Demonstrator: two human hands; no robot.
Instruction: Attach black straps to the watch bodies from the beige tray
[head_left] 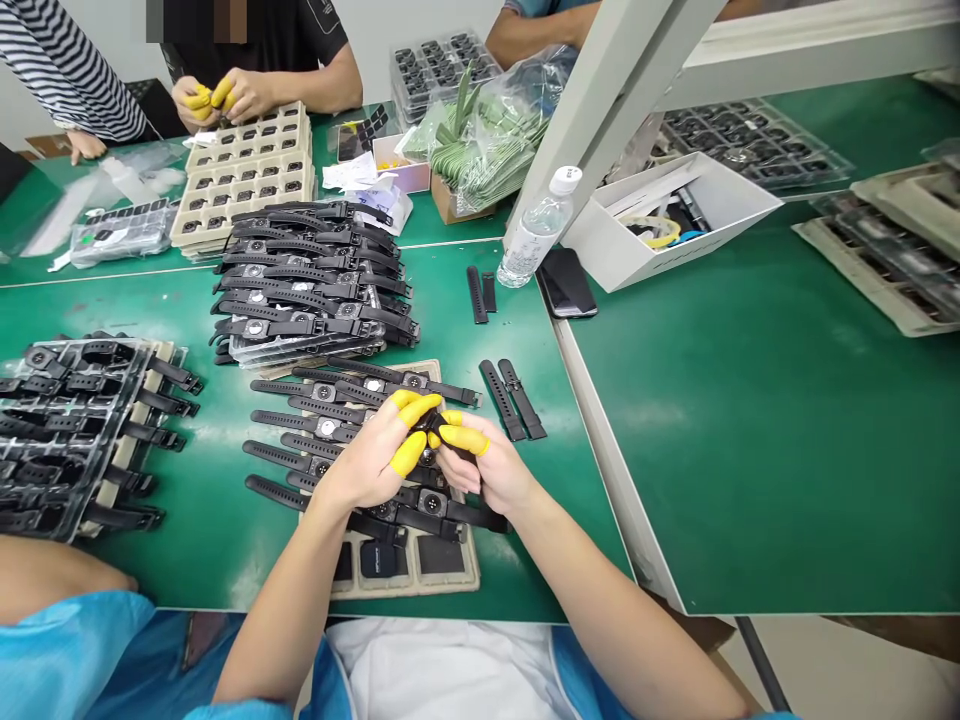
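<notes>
Black watch part point(430, 422), one: sitting between both hands, over the tray point(472, 570).
Left hand point(366, 458) and right hand point(495, 470) are pinching it, fingers nearly closed. Strapped watches point(327, 428) are lying in rows, seemingly done; a strapless watch point(379, 559) and loose straps point(514, 400) are seemingly awaiting work. Lettering on the strapless watch and bottle point(534, 235) is showing too small for reading.

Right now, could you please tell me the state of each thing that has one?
Left hand, pinching a black part
Right hand, gripping it too
Near tray, open, watches laid across it
Loose straps, lying flat
Bottle, upright, capped
Phone, flat, screen dark
White box, open, things inside
</notes>
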